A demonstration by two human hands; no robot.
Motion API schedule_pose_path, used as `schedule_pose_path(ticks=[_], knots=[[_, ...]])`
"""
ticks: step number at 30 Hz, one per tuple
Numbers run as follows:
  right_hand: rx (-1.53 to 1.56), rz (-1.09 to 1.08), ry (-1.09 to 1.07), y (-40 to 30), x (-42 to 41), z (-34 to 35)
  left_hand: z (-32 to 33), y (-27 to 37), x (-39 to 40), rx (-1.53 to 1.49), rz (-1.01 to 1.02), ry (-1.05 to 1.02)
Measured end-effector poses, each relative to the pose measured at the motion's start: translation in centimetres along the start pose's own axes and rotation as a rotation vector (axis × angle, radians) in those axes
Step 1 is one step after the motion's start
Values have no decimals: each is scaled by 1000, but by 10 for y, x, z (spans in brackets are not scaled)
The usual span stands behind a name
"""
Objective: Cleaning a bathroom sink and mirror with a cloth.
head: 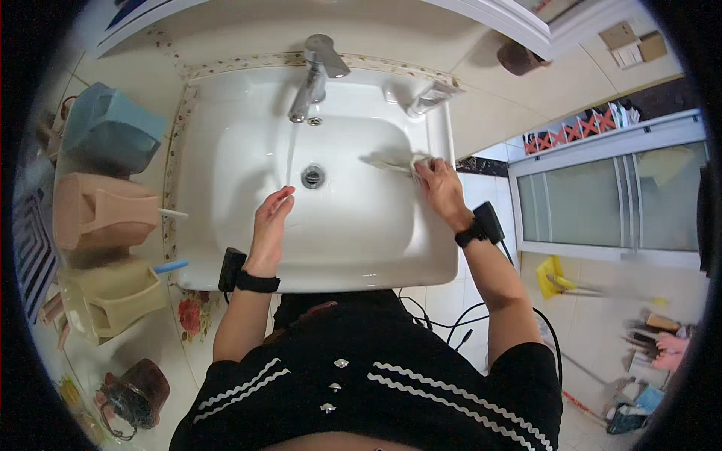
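Note:
A white ceramic washbasin (338, 242) lies before me. From its chrome faucet (316, 79) a thin stream of water (291, 149) runs down on the left of the metal drain (312, 177). My left hand (271, 225) is at the lower end of that stream, holding nothing, its thumb apart from the slightly bent fingers. At the basin's right inner wall, my right hand (441, 189) grips a small whitish cloth (418, 166). Most of the cloth is hidden by the fingers. A pale, thin part extends left from it, and whether that is cloth or reflection is unclear.
A clear tube (431, 100) stands on the basin's back right corner. Blue (113, 129), pink (107, 211) and yellow (113, 299) plastic cups hang at the left wall; toothbrush handles (172, 266) jut toward the basin. Black cables (468, 318) trail from my wrist devices.

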State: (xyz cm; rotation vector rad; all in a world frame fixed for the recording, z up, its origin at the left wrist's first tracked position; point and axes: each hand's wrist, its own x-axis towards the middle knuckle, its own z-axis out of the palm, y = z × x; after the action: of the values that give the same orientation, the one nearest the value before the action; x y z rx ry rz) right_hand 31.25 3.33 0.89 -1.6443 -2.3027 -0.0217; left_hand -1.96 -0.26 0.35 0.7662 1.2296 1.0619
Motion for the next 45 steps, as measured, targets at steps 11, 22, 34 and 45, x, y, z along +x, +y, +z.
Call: schedule_pose_path(ticks=[11, 22, 34, 45], knots=[[273, 113, -315, -111, -119, -17, -13, 6, -39, 9, -8, 18], [0, 85, -89, -53, 20, 85, -53, 5, -67, -12, -20, 189], [247, -237, -306, -211, 65, 209, -55, -1, -98, -131, -84, 341], [702, 161, -357, -167, 65, 161, -45, 10, -86, -110, -45, 250]])
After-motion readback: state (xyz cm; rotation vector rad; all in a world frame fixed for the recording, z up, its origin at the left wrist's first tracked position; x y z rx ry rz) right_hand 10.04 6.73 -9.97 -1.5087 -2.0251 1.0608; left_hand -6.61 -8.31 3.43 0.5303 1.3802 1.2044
